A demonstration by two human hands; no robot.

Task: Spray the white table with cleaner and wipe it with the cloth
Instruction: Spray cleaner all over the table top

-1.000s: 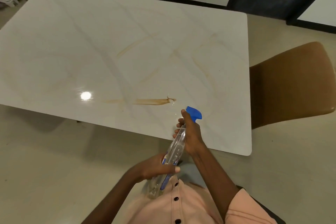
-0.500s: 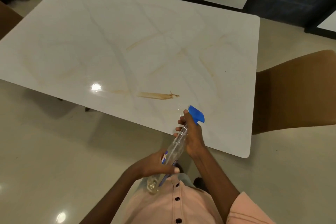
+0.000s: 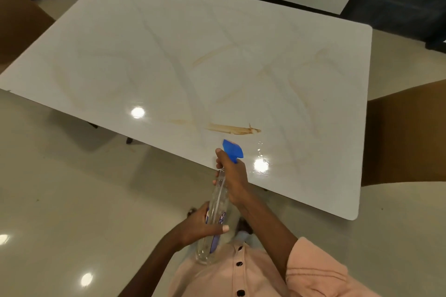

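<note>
My right hand (image 3: 233,176) is wrapped round the neck of the spray bottle (image 3: 217,202), thumb lying up along the back of the blue trigger head (image 3: 233,150), fingers curled in front where the trigger sits. My left hand (image 3: 201,225) grips the bottle lower down, thumb across the label, so both hands hold the one bottle just in front of my pink buttoned shirt (image 3: 241,272).

Since half a second ago both hands have kept their hold, and the bottle has kept its tilt. The blue head now sits over the near edge of the white table (image 3: 169,55), and a wet, glinting patch with a few droplets (image 3: 260,164) shows on the top just right of my right hand.

The bottle is clear and slim. Its long axis runs from its base near my shirt up and away from me, leaning slightly right, and the nozzle points toward the table beyond my right hand. The label (image 3: 220,218) is blue and white, but I cannot read any writing on it.

Just past the nozzle lies a brown smear (image 3: 231,128) on the tabletop, with fainter tan streaks farther out. A brown chair (image 3: 405,132) stands off to the right of my hands, against the table's end.
</note>
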